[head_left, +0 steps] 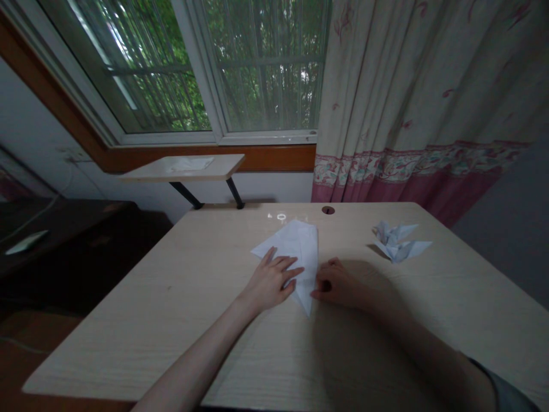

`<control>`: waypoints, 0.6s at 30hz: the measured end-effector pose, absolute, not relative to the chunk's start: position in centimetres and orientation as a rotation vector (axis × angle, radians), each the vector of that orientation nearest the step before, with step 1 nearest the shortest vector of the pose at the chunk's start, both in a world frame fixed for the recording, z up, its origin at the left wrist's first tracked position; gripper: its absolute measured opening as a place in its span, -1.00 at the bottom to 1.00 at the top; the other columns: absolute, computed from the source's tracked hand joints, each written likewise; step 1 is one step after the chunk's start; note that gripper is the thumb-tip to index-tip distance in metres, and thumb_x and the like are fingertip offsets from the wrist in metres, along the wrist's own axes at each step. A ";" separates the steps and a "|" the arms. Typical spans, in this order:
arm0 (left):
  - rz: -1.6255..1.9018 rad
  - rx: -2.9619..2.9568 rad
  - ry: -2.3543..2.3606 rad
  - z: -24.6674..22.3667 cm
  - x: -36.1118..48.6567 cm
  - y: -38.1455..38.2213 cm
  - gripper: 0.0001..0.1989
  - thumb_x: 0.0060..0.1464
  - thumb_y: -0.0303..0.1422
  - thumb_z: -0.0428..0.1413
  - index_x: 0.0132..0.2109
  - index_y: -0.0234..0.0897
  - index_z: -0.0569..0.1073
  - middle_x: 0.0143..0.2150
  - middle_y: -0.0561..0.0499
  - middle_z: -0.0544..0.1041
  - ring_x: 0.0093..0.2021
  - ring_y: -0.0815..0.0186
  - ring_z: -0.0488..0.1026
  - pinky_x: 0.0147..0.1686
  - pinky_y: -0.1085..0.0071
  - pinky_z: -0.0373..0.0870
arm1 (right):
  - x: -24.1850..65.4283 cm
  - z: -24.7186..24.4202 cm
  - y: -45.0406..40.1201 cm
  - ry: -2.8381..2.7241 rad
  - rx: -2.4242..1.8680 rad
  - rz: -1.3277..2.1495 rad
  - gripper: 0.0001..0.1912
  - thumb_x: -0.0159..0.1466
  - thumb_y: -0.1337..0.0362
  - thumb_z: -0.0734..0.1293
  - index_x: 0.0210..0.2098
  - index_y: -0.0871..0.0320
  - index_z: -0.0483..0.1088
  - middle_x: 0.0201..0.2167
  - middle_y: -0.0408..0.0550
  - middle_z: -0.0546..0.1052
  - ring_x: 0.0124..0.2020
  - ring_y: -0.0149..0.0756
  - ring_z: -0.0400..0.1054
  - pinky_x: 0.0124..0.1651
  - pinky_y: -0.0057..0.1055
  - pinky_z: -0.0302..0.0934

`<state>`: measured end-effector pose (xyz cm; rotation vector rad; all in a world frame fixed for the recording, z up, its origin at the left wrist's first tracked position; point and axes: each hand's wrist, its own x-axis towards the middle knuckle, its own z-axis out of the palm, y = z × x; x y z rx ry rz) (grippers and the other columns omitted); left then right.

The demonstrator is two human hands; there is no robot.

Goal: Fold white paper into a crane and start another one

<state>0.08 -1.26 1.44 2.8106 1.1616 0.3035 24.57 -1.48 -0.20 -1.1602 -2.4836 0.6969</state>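
A white sheet of paper (302,243), folded into a pointed kite-like shape, lies on the desk in front of me. My left hand (270,280) rests palm down on its lower left part, fingers spread and nothing gripped. At the paper's right edge, my right hand (338,284) is closed, its fingers curled and the thumb and fingertips at the folded edge. The paper's lower point sticks out toward me between the two hands. Part of its left side is hidden under my left hand.
Folded white paper pieces (397,243) with raised points stand on the desk's right side. A raised shelf (146,171) at the back left carries flat white paper (191,164). A round cable hole (328,210) sits near the desk's (171,320) back edge. A curtain (377,114) hangs behind.
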 end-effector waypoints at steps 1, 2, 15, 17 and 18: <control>0.305 2.808 1.162 1.5 0.1 -1.3 -0.62 0.29 -0.32 0.03 0.21 0.01 0.44 0.29 -0.02 0.40 0.27 0.16 0.33 0.38 -0.10 -0.14 | 24.5 -0.1 -1.5 -2.489 -1.170 0.698 -0.74 0.19 0.25 0.45 -0.55 0.15 0.35 -0.50 -0.18 0.51 -0.37 -0.32 0.35 0.01 -0.26 0.05; 0.309 2.806 1.163 1.5 0.1 -1.3 -0.62 0.29 -0.32 0.02 0.21 0.01 0.44 0.29 -0.02 0.40 0.27 0.16 0.34 0.38 -0.09 -0.14 | 24.4 0.1 -1.6 -2.498 -1.183 0.697 -0.73 0.19 0.24 0.45 -0.56 0.15 0.35 -0.50 -0.18 0.51 -0.38 -0.33 0.35 0.00 -0.26 0.06; 0.333 2.802 1.145 1.1 -0.2 -1.1 -0.62 0.29 -0.33 0.03 0.20 0.03 0.44 0.29 -0.01 0.40 0.26 0.16 0.34 0.38 -0.09 -0.13 | 23.1 2.1 -3.4 -2.505 -1.215 0.740 -0.77 0.11 0.36 0.46 -0.59 0.15 0.35 -0.54 -0.20 0.51 -0.34 -0.31 0.36 -0.09 -0.35 0.12; 0.326 2.799 1.145 1.1 -0.2 -1.1 -0.62 0.29 -0.32 0.02 0.21 0.03 0.43 0.30 -0.01 0.39 0.27 0.16 0.34 0.38 -0.10 -0.13 | 23.0 2.0 -3.4 -2.506 -1.195 0.769 -0.77 0.09 0.38 0.45 -0.61 0.15 0.35 -0.56 -0.22 0.51 -0.35 -0.32 0.37 -0.05 -0.34 0.12; 0.323 2.797 1.147 1.1 -0.2 -1.1 -0.62 0.29 -0.32 0.02 0.21 0.03 0.43 0.30 -0.01 0.39 0.27 0.16 0.33 0.37 -0.11 -0.13 | 23.0 1.9 -3.4 -2.505 -1.190 0.779 -0.78 0.08 0.40 0.45 -0.61 0.15 0.35 -0.56 -0.22 0.51 -0.36 -0.34 0.37 -0.04 -0.33 0.12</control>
